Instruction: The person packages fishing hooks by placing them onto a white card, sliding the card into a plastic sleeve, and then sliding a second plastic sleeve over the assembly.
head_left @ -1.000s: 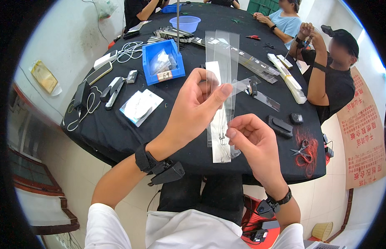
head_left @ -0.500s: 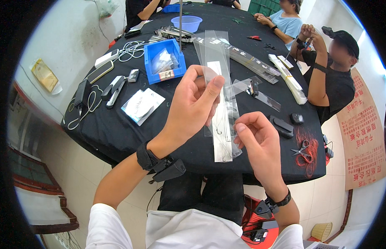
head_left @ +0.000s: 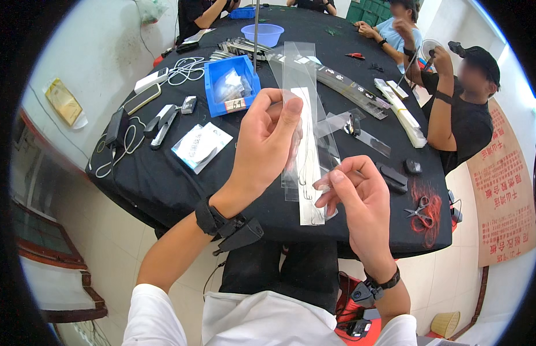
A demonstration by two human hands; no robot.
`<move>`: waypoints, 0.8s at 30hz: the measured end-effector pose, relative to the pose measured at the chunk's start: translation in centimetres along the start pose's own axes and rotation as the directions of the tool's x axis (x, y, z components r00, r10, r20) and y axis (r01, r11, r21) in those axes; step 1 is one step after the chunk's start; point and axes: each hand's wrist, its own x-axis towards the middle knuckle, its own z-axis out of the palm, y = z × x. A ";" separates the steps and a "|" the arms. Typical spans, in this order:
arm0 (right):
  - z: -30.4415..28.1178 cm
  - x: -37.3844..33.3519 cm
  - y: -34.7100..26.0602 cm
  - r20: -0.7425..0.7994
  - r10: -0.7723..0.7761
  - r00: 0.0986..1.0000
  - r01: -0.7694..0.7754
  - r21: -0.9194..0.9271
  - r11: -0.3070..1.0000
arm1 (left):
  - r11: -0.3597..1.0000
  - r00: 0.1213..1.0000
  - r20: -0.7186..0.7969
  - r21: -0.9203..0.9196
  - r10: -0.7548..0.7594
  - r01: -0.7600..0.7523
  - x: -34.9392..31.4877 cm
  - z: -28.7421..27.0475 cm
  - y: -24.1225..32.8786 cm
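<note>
My left hand is closed, thumb on top, on a long clear plastic sleeve and a white card strip. The strip tilts slightly above the near part of the black table. Thin dark fishing hooks with fine line lie along its lower half. Beside the strip's lower right edge, my right hand is closed in a pinch, thumb against forefinger. Clear film runs close to those fingertips, but what they grip is too fine or transparent to make out.
Left stand a blue bin of small bags, a stapler and a white packet. Right lie clear sleeves, a white bundle, and scissors on red thread. A metal pole rises behind. Several co-workers sit around the table.
My right fingertips have moved slightly left, over the strip's lower right edge. My left hand keeps its grip, shifted a little left. The co-worker at right has lowered one hand.
</note>
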 end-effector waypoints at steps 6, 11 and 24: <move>-0.2 -0.6 0.2 -0.110 -0.090 0.990 0.087 -0.027 0.996 | 0.997 0.999 -0.041 -0.069 0.014 -0.017 0.1 -0.2 -0.4; -0.5 -1.3 -0.2 -0.197 -0.655 0.729 0.420 -0.627 0.656 | 0.998 0.993 -0.101 -0.005 0.057 -0.058 -0.1 -0.4 0.1; 0.2 -0.3 0.6 0.584 -0.650 0.486 0.614 -0.757 -0.222 | 0.999 0.993 -0.120 0.036 0.022 -0.018 -1.4 1.5 0.1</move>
